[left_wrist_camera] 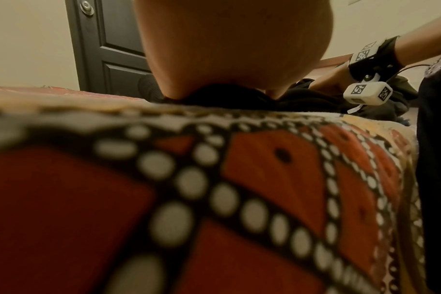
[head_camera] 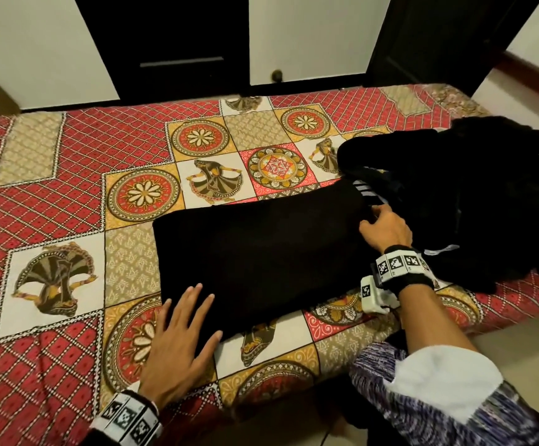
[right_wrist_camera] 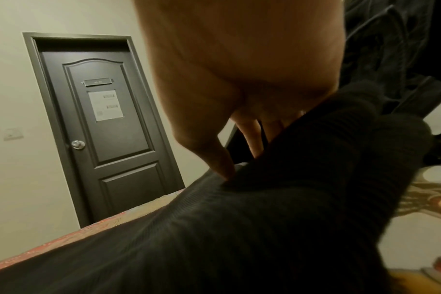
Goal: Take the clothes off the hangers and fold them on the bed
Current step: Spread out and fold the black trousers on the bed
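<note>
Left hand (head_camera: pixel 178 346) lies spread flat on the black garment (head_camera: pixel 261 252), steadying it; right hand (head_camera: pixel 385 231) pinches its far end, probably for a fold.

Door (right_wrist_camera: pixel 106 127): dark grey, panelled, shut, set in a pale wall (right_wrist_camera: pixel 18 99) beyond the grip. Round metal knob (right_wrist_camera: pixel 78 144) on its left edge. Dark nameplate (right_wrist_camera: pixel 98 82) on the upper panel; pale notice (right_wrist_camera: pixel 105 105) just below it, print too small to read. Pale switch plate (right_wrist_camera: pixel 12 134) on the wall left of the door, level with the knob. Wooden skirting (head_camera: pixel 532 70) along the wall base, far right of the grip. Pale floor (head_camera: pixel 516 352) near side, right.
</note>
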The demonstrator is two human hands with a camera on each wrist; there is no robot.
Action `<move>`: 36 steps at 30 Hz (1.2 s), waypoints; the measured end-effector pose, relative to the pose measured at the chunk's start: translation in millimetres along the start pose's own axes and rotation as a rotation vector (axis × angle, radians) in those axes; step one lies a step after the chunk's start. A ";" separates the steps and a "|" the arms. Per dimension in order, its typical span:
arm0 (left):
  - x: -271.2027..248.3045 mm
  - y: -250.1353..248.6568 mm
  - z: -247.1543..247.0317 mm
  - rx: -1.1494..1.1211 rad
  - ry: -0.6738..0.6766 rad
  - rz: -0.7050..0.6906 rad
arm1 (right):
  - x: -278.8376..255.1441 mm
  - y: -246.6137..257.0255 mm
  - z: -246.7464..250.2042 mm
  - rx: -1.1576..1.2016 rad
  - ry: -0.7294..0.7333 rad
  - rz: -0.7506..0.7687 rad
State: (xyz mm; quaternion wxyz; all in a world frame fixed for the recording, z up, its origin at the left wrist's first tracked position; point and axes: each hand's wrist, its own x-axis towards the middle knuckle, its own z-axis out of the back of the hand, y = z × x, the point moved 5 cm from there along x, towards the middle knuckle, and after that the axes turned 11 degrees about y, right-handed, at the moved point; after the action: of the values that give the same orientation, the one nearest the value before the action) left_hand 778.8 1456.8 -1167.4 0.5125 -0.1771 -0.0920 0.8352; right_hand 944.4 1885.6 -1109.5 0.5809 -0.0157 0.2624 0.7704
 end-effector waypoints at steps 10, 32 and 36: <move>-0.9 4.4 12.6 -0.247 -0.094 0.073 | 7.1 -14.1 -17.3 0.027 0.227 -0.095; 39.9 61.7 34.0 -1.571 -0.154 0.546 | -19.0 7.2 9.8 0.546 0.433 -0.089; 30.3 54.5 67.7 -1.721 -0.112 0.459 | -44.5 7.8 16.6 0.667 0.427 -0.113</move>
State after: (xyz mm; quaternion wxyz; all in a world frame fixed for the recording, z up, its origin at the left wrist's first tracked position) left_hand 695.1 1460.6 -1129.4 0.0167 -0.4737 -0.6742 0.5663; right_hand 956.5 1851.7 -1077.5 0.5279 -0.0004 0.6115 0.5894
